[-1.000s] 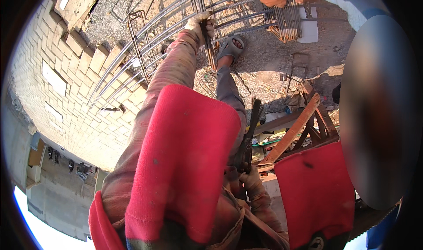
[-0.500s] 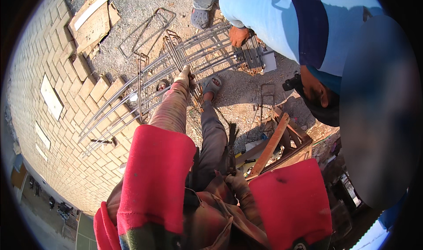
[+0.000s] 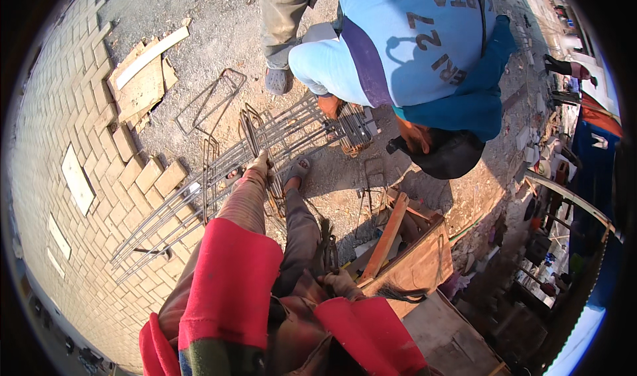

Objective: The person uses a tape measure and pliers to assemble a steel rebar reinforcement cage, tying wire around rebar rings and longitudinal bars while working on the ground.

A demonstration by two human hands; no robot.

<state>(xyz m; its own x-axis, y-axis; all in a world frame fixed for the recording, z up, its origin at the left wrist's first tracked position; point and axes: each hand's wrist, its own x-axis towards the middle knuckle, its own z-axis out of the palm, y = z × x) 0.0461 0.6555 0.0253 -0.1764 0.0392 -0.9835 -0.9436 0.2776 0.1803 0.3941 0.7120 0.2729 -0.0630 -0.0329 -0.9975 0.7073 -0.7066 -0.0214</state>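
My left hand (image 3: 260, 162) reaches forward and is closed round a bundle of bent steel stirrups (image 3: 251, 129). The bundle lies across several long steel bars (image 3: 159, 225), which slant from the lower left to the upper right. Close to my body, my right hand (image 3: 340, 283) grips a dark pair of pincers (image 3: 332, 251) pointing away from me. Thin dark wires stick up beside the pincers. Across from me, a co-worker in a light blue shirt (image 3: 358, 64) bends over, with a hand (image 3: 330, 105) on another stack of stirrups (image 3: 355, 130) at the bars' far end.
A wooden box with planks (image 3: 388, 237) stands to my right, dark wire (image 3: 401, 293) lying over its edge. Loose stirrups (image 3: 211, 101) lie on the gravel. Paving bricks (image 3: 86, 197) cover the left side, near a broken board (image 3: 141, 84). My sandalled foot (image 3: 298, 170) is beside the bars.
The view has shifted, showing more ground at the right. The co-worker appears further left and lower in the picture. My left hand stays on the stirrups and my right on the pincers.
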